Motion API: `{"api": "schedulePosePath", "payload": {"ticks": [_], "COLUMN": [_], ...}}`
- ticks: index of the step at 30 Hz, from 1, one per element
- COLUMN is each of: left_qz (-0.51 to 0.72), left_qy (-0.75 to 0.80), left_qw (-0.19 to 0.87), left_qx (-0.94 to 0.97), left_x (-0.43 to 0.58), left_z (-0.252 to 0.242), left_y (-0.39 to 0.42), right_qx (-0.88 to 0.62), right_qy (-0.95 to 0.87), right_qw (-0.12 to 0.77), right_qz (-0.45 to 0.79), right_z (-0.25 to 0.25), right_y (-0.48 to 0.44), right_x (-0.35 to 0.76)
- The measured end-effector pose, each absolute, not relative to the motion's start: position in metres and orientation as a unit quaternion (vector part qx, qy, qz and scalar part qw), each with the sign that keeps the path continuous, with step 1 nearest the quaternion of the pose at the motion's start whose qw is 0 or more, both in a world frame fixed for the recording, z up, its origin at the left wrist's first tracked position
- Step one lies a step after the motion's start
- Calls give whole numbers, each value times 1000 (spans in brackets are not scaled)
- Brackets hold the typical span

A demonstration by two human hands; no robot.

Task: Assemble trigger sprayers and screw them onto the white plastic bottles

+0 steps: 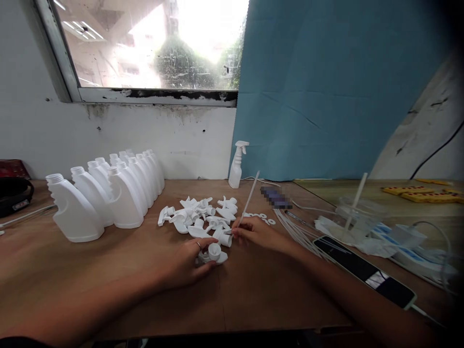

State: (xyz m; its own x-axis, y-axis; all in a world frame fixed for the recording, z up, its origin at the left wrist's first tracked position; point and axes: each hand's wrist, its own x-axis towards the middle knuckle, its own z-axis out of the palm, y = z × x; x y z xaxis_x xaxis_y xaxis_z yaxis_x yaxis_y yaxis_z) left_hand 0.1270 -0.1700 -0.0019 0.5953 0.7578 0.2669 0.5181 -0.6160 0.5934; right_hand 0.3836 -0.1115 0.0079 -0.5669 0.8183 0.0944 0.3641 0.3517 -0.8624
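My left hand (192,261), with a ring on one finger, is closed around a white spray trigger head (214,252) lying low on the table. The round collar of that trigger head faces up. Between the fingertips of my right hand (259,233) is a thin white plastic tube (251,195), tilted upright with its top leaning right. The tube's lower end is hidden by the fingers. Another trigger head (225,239) rests between my two hands. Just beyond them lies a loose pile of white trigger heads (195,212). Small white washers (270,222) lie behind my right hand.
Rows of white open-necked bottles (126,203) stand at left. A spray bottle (235,169) with its trigger fitted stands near the wall. Loose tubes (293,229), a phone (362,270) with a cable, a plastic cup (362,212) and a power strip (386,232) occupy the right side.
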Motion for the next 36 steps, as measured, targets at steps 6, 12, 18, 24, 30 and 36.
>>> {"api": "schedulePosePath", "payload": {"ticks": [6, 12, 18, 24, 30, 36], "left_qz": [273, 281, 272, 266, 282, 270], "left_qy": [344, 345, 341, 349, 337, 309], "left_qw": [252, 245, 239, 236, 223, 189], "left_qx": [862, 861, 868, 867, 870, 892], "left_x": [131, 130, 130, 129, 129, 128], "left_z": [-3, -7, -6, -7, -12, -15], "left_y": [-172, -170, -170, -170, -168, -169], "right_qx": [-301, -291, -302, -276, -280, -240], "right_qy": [-803, -859, -862, -890, -894, -914], "right_qw": [320, 321, 312, 292, 290, 275], "right_qz": [403, 273, 262, 216, 197, 178], "right_z": [18, 21, 22, 21, 17, 9], "right_y": [-134, -141, -143, -148, -145, -147], "right_x": [341, 337, 339, 335, 334, 331]}}
